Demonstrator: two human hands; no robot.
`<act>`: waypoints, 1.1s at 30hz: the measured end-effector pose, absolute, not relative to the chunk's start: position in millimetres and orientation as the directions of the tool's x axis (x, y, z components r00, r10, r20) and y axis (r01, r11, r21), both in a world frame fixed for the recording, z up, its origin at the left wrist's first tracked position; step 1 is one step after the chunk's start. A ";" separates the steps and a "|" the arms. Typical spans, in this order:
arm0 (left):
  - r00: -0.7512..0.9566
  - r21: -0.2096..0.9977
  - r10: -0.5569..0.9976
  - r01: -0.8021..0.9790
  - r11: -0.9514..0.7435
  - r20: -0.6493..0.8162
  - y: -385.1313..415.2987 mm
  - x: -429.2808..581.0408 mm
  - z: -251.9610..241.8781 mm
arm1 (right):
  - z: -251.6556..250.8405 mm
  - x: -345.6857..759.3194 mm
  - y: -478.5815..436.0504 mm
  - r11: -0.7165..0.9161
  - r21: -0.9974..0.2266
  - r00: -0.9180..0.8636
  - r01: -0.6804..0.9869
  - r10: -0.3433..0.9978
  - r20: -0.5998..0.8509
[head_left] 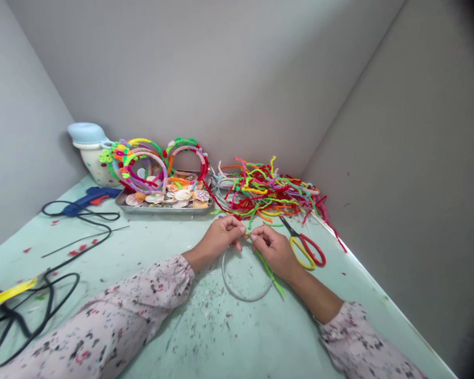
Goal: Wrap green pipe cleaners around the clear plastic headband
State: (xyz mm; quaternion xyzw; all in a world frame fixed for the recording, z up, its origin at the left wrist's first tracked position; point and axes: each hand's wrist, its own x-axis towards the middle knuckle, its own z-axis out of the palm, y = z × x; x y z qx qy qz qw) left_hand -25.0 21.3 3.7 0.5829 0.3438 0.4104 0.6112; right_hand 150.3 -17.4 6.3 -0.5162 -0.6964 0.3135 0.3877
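Note:
Both hands meet over the middle of the table. My left hand (224,232) pinches the top of a thin grey wire hoop (245,300), where a bit of green shows at the fingertips. Close beside it, my right hand (274,247) is closed on a bright green pipe cleaner (272,273), whose loose end trails down past the palm. The hoop hangs below the fingers, its lower curve over the tabletop. Just right of my right hand lie scissors (306,250) with one yellow and one red handle loop. The exact contact between fingertips, wire and pipe cleaner is partly hidden.
Behind the hands, a metal tray (161,209) holds shells (181,196), with colourful wrapped headbands (146,163) on it. A heap of pipe cleaners (268,184) lies to its right. At left are a blue glue gun (89,199), black cable (106,237) and a white jar (97,163).

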 end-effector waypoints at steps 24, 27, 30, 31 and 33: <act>0.417 0.998 0.908 -0.060 -0.016 0.040 20.6 -24.4 6.0 | 3.6 150.7 -16.1 0.276 -0.830 -0.165 0.485 0.961 0.222; 0.410 0.997 0.910 -0.068 -0.035 0.060 21.8 -24.5 3.1 | 4.0 150.3 -15.5 0.273 -0.823 -0.162 0.498 0.962 0.221; 0.411 0.997 0.909 -0.071 -0.043 0.069 22.7 -24.7 1.4 | 4.5 149.9 -15.3 0.270 -0.824 -0.162 0.497 0.962 0.218; 0.411 0.997 0.909 -0.070 -0.046 0.071 22.9 -24.8 1.2 | 4.7 149.8 -15.3 0.270 -0.826 -0.162 0.494 0.962 0.218; 0.413 0.997 0.908 -0.063 -0.052 0.073 23.2 -25.1 0.9 | 5.0 149.6 -15.6 0.271 -0.827 -0.162 0.492 0.962 0.218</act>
